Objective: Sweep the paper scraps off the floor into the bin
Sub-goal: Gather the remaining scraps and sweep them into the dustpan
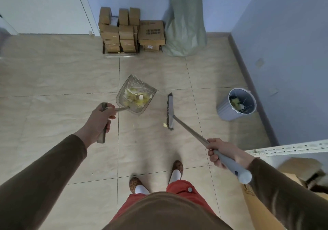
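My left hand grips the handle of a clear dustpan, which holds yellow and white paper scraps. My right hand is closed on the grey grip of a broom handle. The broom head rests on the tiled floor to the right of the dustpan, apart from it. One small yellow scrap lies on the floor against the broom's near end. A grey-blue bin stands at the right near the wall, with yellow scraps inside.
Stacked cardboard boxes and a green sack stand against the far wall. A blue wall runs along the right. A white perforated shelf rail and a cardboard box sit near my right arm. My feet are below the broom.
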A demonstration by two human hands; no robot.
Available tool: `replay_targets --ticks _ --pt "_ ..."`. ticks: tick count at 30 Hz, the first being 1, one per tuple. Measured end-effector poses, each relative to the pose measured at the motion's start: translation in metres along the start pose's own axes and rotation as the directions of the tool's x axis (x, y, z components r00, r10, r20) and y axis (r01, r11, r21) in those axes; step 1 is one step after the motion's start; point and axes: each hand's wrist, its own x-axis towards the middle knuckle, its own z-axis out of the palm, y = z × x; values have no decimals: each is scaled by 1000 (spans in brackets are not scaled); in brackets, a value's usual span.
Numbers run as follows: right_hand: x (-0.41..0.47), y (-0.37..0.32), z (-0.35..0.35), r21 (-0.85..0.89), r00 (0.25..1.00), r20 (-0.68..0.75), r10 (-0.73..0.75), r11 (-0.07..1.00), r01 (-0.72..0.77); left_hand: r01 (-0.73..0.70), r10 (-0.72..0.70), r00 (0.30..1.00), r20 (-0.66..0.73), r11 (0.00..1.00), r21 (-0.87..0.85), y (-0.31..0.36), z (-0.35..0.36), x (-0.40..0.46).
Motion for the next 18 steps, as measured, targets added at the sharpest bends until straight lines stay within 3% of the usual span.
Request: replay_targets --ticks 3,8,18 --pt "18 -2 12 175 993 65 103 978 -112 -49 47 998 43 998 47 20 2 -7" --pt "55 -4 33 442 988 151 40 891 -104 -144 119 979 166 978 149 56 4 -20" --pt "84 -8 12 531 971 241 4 836 -135 -338 160 897 413 850 404 131 88 -53"
